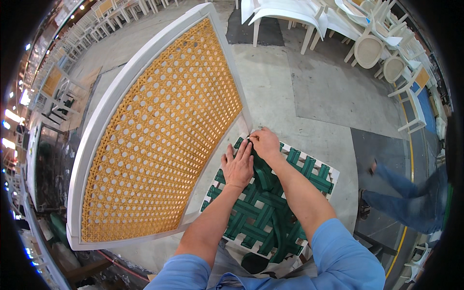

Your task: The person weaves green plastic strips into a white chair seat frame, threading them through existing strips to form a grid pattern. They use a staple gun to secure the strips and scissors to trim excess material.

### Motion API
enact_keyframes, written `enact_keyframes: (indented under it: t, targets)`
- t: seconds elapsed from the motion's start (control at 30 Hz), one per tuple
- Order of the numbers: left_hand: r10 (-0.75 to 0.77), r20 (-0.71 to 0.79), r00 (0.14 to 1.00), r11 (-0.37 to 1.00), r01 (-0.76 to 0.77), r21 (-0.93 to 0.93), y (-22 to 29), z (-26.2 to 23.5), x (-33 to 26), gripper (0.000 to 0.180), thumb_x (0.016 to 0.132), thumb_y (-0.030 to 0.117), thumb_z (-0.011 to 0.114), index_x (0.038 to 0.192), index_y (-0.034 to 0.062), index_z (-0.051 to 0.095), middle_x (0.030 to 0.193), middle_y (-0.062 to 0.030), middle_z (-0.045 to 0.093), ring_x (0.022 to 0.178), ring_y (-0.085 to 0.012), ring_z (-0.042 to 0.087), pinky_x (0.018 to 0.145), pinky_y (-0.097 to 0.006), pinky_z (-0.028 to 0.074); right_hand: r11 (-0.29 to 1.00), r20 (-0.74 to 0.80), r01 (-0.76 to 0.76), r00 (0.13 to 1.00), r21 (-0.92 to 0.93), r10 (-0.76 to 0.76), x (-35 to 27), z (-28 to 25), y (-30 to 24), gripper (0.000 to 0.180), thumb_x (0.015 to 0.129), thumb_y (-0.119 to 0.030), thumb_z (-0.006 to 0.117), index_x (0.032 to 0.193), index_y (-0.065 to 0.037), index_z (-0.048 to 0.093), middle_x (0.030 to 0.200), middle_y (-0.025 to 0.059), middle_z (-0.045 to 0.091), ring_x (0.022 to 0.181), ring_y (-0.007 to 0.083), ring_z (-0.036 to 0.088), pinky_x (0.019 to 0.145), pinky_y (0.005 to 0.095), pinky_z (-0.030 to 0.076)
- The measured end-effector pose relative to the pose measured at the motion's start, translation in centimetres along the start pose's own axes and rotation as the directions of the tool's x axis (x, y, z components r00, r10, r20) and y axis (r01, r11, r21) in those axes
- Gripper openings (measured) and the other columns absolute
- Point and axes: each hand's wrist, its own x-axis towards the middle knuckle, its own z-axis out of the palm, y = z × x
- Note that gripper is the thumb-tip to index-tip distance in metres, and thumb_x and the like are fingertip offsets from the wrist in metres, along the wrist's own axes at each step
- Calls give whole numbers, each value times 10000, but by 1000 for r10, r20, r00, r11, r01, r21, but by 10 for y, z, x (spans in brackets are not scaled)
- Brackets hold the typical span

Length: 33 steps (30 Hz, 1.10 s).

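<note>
Pressing hands (251, 154) on woven green webbing (261, 212)

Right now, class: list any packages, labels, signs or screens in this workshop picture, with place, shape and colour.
None can be made out: only the chair with its white frame and yellow cane back, green webbing under both hands, and white chairs behind.

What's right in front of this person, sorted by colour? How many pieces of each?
Green: 1, the woven webbing seat, with the left hand flat on it and the right hand pinching at its far edge.
Yellow: 1, the cane panel.
White: 1, the chair frame around that panel.
Total: 3
</note>
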Motion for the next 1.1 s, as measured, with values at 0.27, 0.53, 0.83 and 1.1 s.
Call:
enact_keyframes:
  t: [0.27, 0.53, 0.83, 1.1]
  targets:
    - [-18, -28, 999, 1000, 18, 13, 7, -4, 2, 518, 1017, 389, 520, 1521, 272, 504, 1614, 59, 442, 1434, -393, 412, 1143, -555, 315, 736, 12, -173, 976, 654, 218, -35, -54, 26, 360, 924, -136, 739, 1264, -54, 655, 870, 52, 676, 773, 162, 654, 718, 323, 537]
    - [106, -43, 993, 990, -102, 102, 9, 6, 9, 459, 992, 327, 582, 1424, 176, 603, 1459, -69, 606, 1211, -367, 621, 983, -517, 524, 732, -398, -347, 663, 586, 633, -342, -225, 132, 193, 981, -135, 681, 1143, -34, 710, 841, 60, 691, 744, 130, 629, 699, 311, 531]
    - [41, 38, 998, 983, -47, 176, 34, -6, 10, 502, 1060, 382, 470, 1551, 277, 464, 1631, 74, 415, 1345, -345, 517, 1081, -513, 435, -57, -588, -992, -115, 117, 801, -648, -315, 206, 378, 899, -280, 634, 1163, -18, 703, 1160, 264, 697, 1147, 446, 644, 987, 512, 508]
    - [-60, 127, 990, 993, 46, 110, 22, -10, 19, 548, 1017, 398, 514, 1553, 293, 461, 1640, 45, 414, 1439, -413, 435, 1139, -593, 359, 87, -378, -965, -13, 247, 926, -696, -313, 238, 347, 882, -200, 628, 1128, 35, 696, 911, 148, 719, 868, 257, 673, 776, 396, 528]
